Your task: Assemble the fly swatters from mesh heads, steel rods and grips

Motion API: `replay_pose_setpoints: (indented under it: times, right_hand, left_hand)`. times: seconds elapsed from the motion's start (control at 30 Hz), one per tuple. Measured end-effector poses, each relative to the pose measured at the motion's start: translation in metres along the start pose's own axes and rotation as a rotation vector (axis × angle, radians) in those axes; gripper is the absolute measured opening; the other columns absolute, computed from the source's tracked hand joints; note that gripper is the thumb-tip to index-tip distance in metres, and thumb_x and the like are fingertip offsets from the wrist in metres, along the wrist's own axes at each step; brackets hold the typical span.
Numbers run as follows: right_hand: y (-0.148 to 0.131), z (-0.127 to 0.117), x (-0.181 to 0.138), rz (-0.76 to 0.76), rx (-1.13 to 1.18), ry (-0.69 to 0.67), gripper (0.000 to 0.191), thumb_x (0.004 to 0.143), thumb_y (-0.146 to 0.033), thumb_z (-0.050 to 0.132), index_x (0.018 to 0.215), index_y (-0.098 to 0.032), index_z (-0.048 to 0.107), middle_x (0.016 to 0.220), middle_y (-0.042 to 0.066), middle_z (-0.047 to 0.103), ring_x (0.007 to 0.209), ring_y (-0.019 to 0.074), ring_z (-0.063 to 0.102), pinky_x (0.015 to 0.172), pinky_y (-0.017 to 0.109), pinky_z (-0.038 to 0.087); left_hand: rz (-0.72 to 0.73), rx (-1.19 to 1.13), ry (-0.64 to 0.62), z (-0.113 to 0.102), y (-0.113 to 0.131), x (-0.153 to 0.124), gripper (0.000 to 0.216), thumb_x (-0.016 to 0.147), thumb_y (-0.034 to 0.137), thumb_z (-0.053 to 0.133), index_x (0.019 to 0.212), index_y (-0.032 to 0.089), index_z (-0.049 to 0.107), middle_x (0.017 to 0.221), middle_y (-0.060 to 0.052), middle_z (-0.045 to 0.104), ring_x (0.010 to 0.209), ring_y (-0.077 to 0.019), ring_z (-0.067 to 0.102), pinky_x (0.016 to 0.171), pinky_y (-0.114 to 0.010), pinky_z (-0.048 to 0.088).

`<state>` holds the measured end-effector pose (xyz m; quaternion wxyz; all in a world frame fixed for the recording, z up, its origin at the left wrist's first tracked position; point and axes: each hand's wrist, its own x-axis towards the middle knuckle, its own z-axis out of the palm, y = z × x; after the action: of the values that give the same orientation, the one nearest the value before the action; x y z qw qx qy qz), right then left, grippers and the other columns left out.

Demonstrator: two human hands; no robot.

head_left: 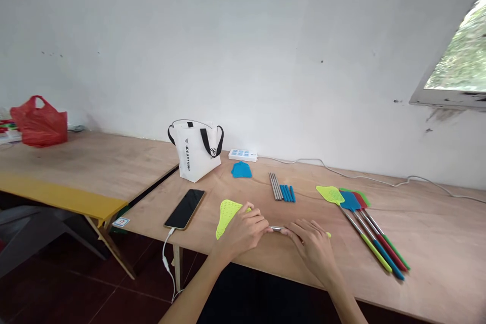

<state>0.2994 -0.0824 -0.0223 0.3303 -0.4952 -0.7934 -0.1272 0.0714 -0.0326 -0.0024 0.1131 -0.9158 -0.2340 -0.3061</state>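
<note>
Low over the front of the table, my left hand (pixel 246 225) is closed around the head end of a yellow-green fly swatter (pixel 227 215). Its perforated head sticks out to the left of that hand. A short length of metal rod shows between my two hands. My right hand (pixel 309 240) is closed over the handle end, and only a yellow-green tip shows past its fingers. Behind my hands lie several metal rods (pixel 275 186) beside several blue handles (pixel 287 193). A blue swatter head (pixel 241 169) lies farther back.
On the right lie several fly swatters (pixel 374 228) side by side. To the left are a phone (pixel 185 209) with a white cable and a white bag (pixel 197 154). A power strip (pixel 243 155) sits by the wall. A red plastic bag (pixel 43 124) stands on the other table.
</note>
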Motion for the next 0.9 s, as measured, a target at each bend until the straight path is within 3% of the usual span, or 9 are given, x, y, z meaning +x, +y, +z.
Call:
replay_pose_setpoints:
  times: [0.3,0.67,0.9]
  right_hand:
    - [-0.014,0.006,0.002,0.022,0.045,-0.029,0.041,0.108,-0.039,0.035,0.08,-0.026,0.061,0.073,0.001,0.064,0.069,0.0183,0.058,0.066,0.03,0.033]
    - [-0.019,0.017,-0.004,0.016,0.119,-0.102,0.04,0.109,-0.033,0.03,0.079,-0.025,0.056,0.073,0.0,0.064,0.068,0.0171,0.059,0.061,0.027,0.032]
    - [-0.031,0.019,-0.002,0.112,-0.053,0.022,0.052,0.109,-0.04,0.029,0.068,-0.023,0.055,0.061,-0.001,0.064,0.054,0.0143,0.06,0.055,0.028,0.024]
  left_hand:
    - [-0.031,-0.068,-0.058,-0.001,-0.009,-0.006,0.03,0.105,0.029,0.05,0.082,0.019,0.064,0.073,0.0,0.068,0.074,-0.0167,0.058,0.085,-0.036,0.039]
    - [-0.03,-0.09,-0.082,0.015,0.002,-0.005,0.035,0.106,0.031,0.049,0.075,0.019,0.061,0.07,0.001,0.067,0.07,-0.0164,0.056,0.084,-0.036,0.038]
    - [-0.012,-0.09,-0.056,0.016,0.002,-0.005,0.039,0.106,0.039,0.048,0.077,0.018,0.063,0.069,0.001,0.067,0.068,-0.0155,0.054,0.081,-0.035,0.037]
